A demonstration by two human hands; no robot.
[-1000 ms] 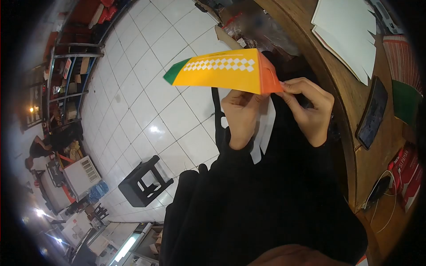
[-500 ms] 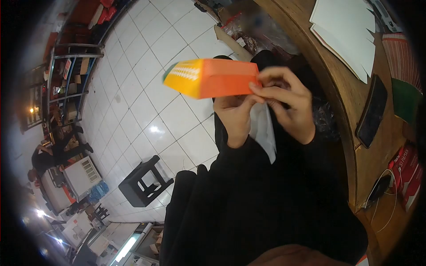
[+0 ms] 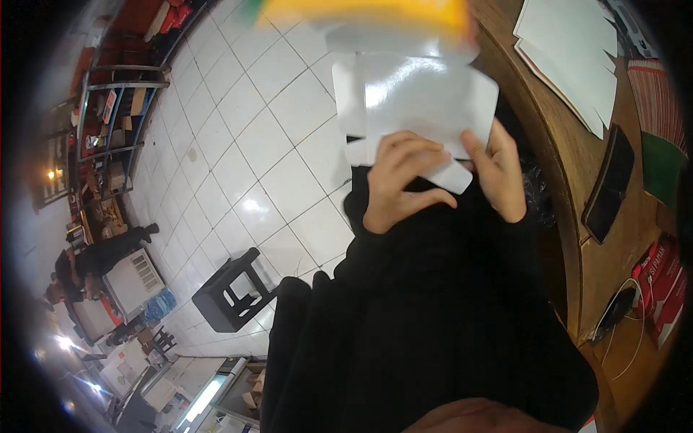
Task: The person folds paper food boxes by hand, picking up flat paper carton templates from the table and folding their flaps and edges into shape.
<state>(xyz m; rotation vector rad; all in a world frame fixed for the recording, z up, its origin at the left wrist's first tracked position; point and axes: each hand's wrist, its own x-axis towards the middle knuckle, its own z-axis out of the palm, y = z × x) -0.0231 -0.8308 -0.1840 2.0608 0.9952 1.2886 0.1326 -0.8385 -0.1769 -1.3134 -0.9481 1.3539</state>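
Note:
A thin cardboard box blank (image 3: pixel 422 90) is spread out over my lap, its glossy white inside facing me. Its far part, printed yellow (image 3: pixel 375 16) with some green at the left end, is blurred at the top of the view. My right hand (image 3: pixel 499 173) grips the blank's right edge, thumb on the white face and fingers behind. My left hand (image 3: pixel 403 179) has its fingers bent over the near edge beside a small white flap (image 3: pixel 453 176); its thumb points right, just below that flap.
On the wooden table (image 3: pixel 570 180) at right lie white sheets (image 3: pixel 567 65), a black phone (image 3: pixel 608 184), a stack of red-edged printed card (image 3: pixel 657 105) and a red packet (image 3: pixel 660 285) with a cable. A black stool (image 3: pixel 234 289) stands on the tiled floor. Another person (image 3: pixel 94 263) is far left.
The orange and yellow printed box, seen from outside and folded narrow, is now opened out with its white inside towards me. Both hands have shifted to its near and right edges.

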